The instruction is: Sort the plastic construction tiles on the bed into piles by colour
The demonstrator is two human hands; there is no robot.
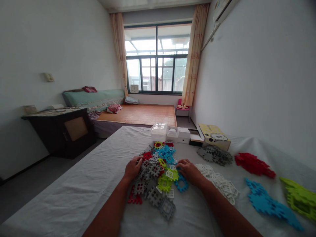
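Note:
A mixed pile of notched plastic building pieces lies between my hands: grey pieces, lime-green pieces, blue pieces, red ones and small white window frames. My left hand is at the pile's left edge, fingers bent in against grey and red pieces; what they pinch is hidden. On the right side, my right hand has its fingers curled at the pile's edge. Just below those fingers lies a blue square frame; whatever they grip is too small to make out.
Sorted heaps lie to the right: white frames, grey pieces, red pieces, blue pieces and lime-green pieces. A clear plastic box, white boxes and a yellow carton line the cloth-covered table's back edge.

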